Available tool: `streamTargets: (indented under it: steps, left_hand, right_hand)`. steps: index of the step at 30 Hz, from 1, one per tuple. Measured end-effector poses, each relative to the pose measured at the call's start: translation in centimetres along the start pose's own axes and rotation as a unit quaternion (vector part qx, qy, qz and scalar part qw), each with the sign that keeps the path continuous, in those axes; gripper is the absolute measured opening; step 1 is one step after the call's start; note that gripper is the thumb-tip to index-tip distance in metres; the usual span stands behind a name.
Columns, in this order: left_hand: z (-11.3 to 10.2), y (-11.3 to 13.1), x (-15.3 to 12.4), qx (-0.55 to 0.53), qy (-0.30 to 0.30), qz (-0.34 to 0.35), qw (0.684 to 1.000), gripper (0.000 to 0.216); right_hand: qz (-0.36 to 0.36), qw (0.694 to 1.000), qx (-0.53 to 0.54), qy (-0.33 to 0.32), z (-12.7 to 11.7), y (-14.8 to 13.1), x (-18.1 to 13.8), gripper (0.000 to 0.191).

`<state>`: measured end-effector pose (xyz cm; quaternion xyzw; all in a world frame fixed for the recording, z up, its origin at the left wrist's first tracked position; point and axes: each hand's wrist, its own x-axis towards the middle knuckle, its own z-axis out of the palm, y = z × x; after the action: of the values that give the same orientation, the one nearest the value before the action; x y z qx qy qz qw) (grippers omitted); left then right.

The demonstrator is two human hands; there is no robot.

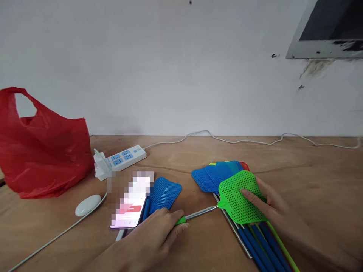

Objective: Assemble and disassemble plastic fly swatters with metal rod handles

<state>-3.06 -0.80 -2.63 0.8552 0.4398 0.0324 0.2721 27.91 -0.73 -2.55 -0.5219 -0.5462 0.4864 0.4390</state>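
A green fly swatter (241, 196) with a metal shaft is held between both hands, above the table. My left hand (159, 234) is closed around its green handle end. My right hand (269, 202) grips the perforated head at its right edge, thumb on top. Beneath and behind the head lies a pile of fly swatters, with several blue heads (215, 175), a bit of red and yellow-green, and blue handles (255, 245) pointing toward me. Another blue fly swatter (166, 192) lies just beyond my left hand, beside a lit phone (132, 207).
On the left stands a red plastic bag (48, 151). Near it are a white power strip (124, 160) with a plugged-in adapter and a white oval device (87, 205) by a cable. A thin white cord (238, 141) runs along the wall (170, 68) at the back of the wooden table (320, 181).
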Motion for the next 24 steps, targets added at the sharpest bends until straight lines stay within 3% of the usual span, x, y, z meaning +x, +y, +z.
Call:
streamTargets:
  steps: [4, 9, 11, 15, 19, 24]
  left_hand:
    - [0.3, 0.3, 0.1, -0.018, 0.007, 0.000, 1.000, 0.046]
    - [0.1, 0.9, 0.2, -0.060, -0.003, -0.011, 0.998, 0.045]
    - [0.0, 1.2, 0.3, -0.080, -0.006, -0.023, 0.997, 0.041]
    - [0.3, 1.7, 0.5, -0.132, 0.001, -0.053, 0.990, 0.030]
    - [1.2, 2.3, 0.7, -0.188, 0.001, -0.028, 0.982, 0.029]
    - [1.4, 3.2, 0.2, -0.126, 0.025, 0.030, 0.991, 0.021]
  right_hand:
    - [0.026, 1.000, 0.004, 0.015, 0.8, -1.2, 0.1, 0.063]
    - [0.109, 0.993, 0.042, 0.004, -0.7, -2.0, 1.1, 0.066]
    - [0.150, 0.985, 0.080, -0.028, -1.8, -1.9, 1.3, 0.058]
    - [0.096, 0.964, 0.213, -0.126, -2.7, -1.0, 0.5, 0.052]
    - [0.057, 0.968, 0.187, -0.158, 0.0, 0.1, -0.6, 0.037]
    - [0.054, 0.979, 0.185, -0.073, 3.0, 0.1, 0.2, 0.033]
